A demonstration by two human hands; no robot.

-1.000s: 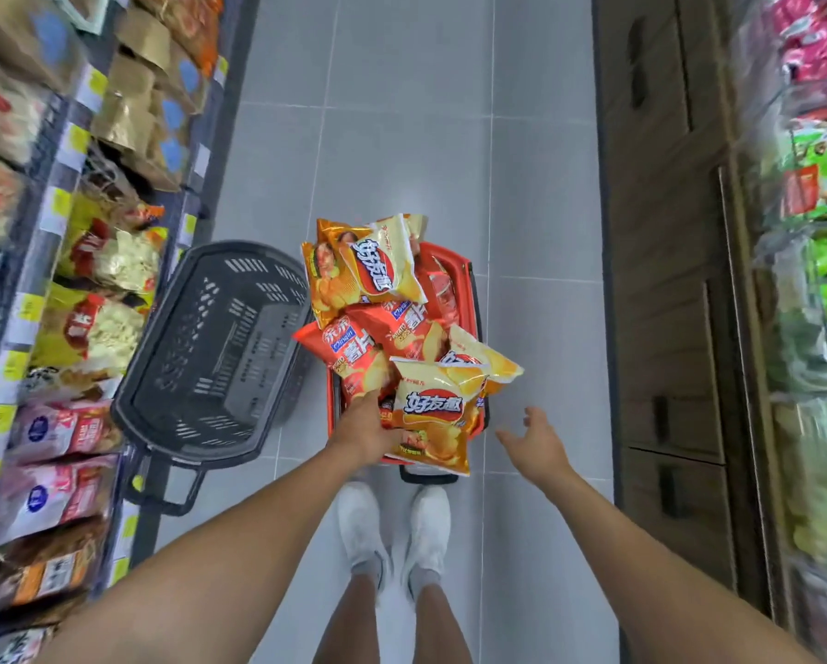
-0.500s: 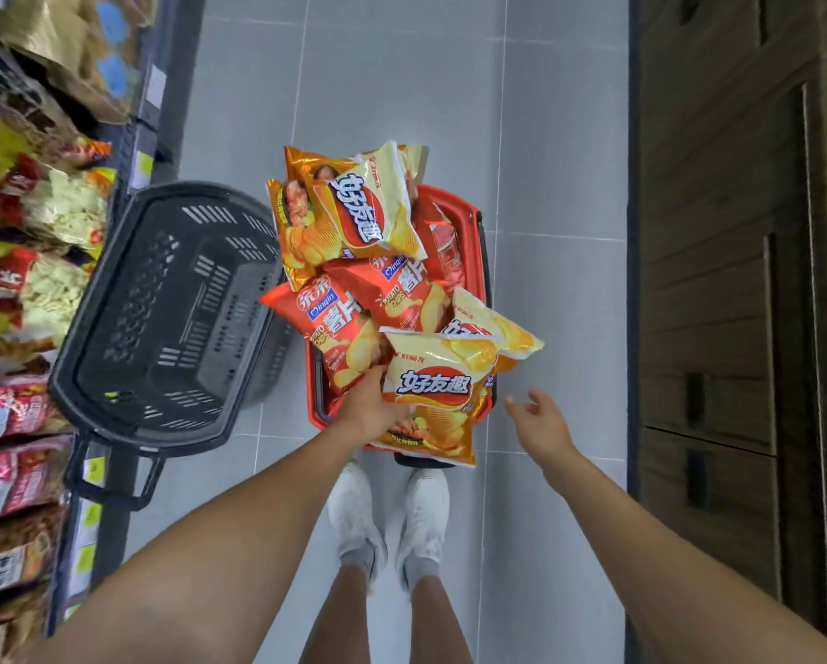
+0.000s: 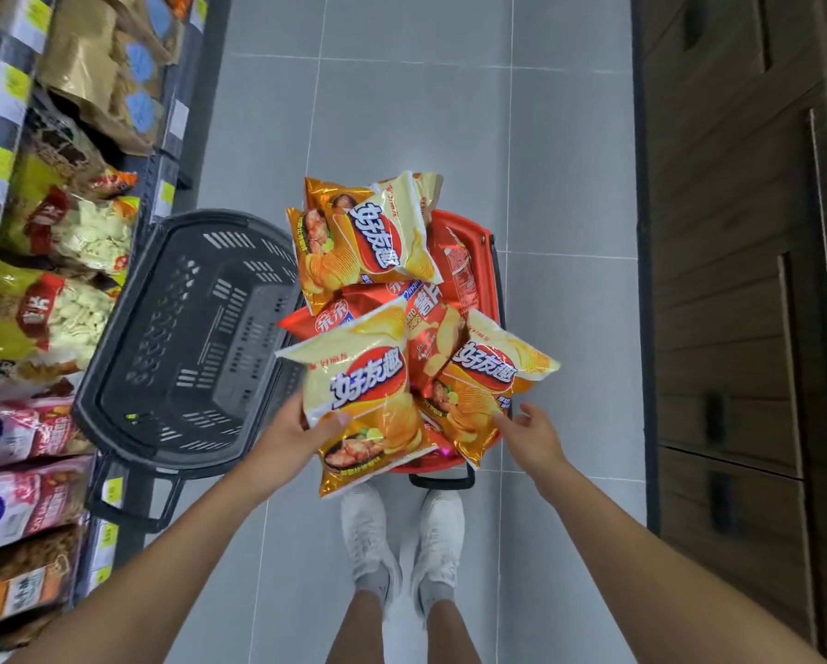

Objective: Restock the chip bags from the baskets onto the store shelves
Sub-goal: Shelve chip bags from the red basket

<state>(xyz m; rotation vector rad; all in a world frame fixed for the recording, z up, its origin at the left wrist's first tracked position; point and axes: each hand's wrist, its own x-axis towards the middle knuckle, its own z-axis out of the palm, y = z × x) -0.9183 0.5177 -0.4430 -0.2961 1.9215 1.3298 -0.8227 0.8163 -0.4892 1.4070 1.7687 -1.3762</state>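
Observation:
A red basket (image 3: 488, 242) on the floor in front of my feet is heaped with yellow and red chip bags. My left hand (image 3: 292, 436) grips a yellow chip bag (image 3: 363, 395) by its lower left edge, thumb on the front, lifted off the pile. My right hand (image 3: 536, 436) touches the lower corner of a second yellow chip bag (image 3: 493, 376) lying at the basket's right side, fingers spread. Another yellow bag (image 3: 368, 237) lies on top at the far end, with red bags (image 3: 430, 328) beneath.
A black basket (image 3: 196, 328) holding no bags stands tilted to the left of the red one, against the store shelves (image 3: 90, 534), which carry snack bags with yellow price tags. Wooden cabinets (image 3: 727, 280) line the right. Grey tile floor runs ahead.
My left hand has lifted the near yellow bag up and left off the pile. My right hand has moved in from the side onto the right-hand yellow bag.

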